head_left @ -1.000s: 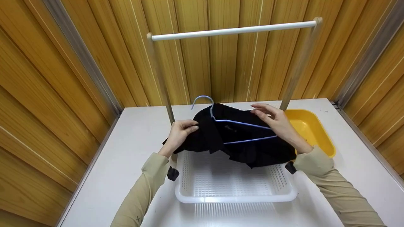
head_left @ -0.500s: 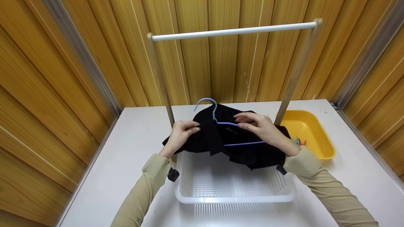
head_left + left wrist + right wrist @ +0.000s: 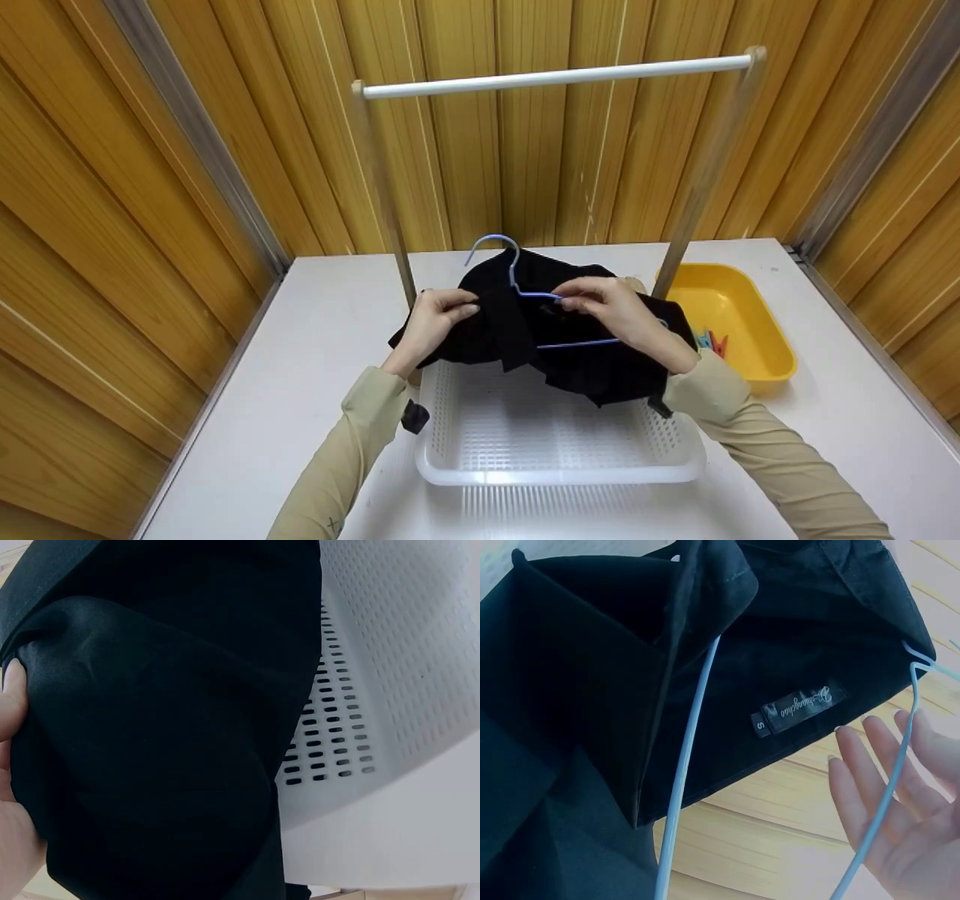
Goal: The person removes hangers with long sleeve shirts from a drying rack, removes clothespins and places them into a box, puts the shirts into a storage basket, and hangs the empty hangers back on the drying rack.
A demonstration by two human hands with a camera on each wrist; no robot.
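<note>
A black shirt (image 3: 480, 337) is spread over the back of a white perforated basket (image 3: 562, 475), with a blue wire clothes hanger (image 3: 514, 262) partly inside it. My left hand (image 3: 433, 319) pinches the shirt's left part between thumb and fingers; in the left wrist view the thumb (image 3: 13, 697) presses on the cloth. My right hand (image 3: 619, 311) pinches the hanger's upper wire right of the hook. In the right wrist view the wire (image 3: 885, 802) runs between thumb and fingers, beside a small label (image 3: 802, 709) marked S. The hanger's left end is hidden in the cloth.
Behind the shirt stands a rack with a white crossbar (image 3: 555, 77) on two wooden posts. At right lies a yellow tray (image 3: 750, 315) with several clothes pegs (image 3: 718, 345). Wood-patterned walls (image 3: 525, 165) enclose the white table (image 3: 322, 315).
My right hand has moved left and down from the shirt's right side to the hanger's wire and closed on it. The hook shifted slightly right. My left hand has stayed on the shirt.
</note>
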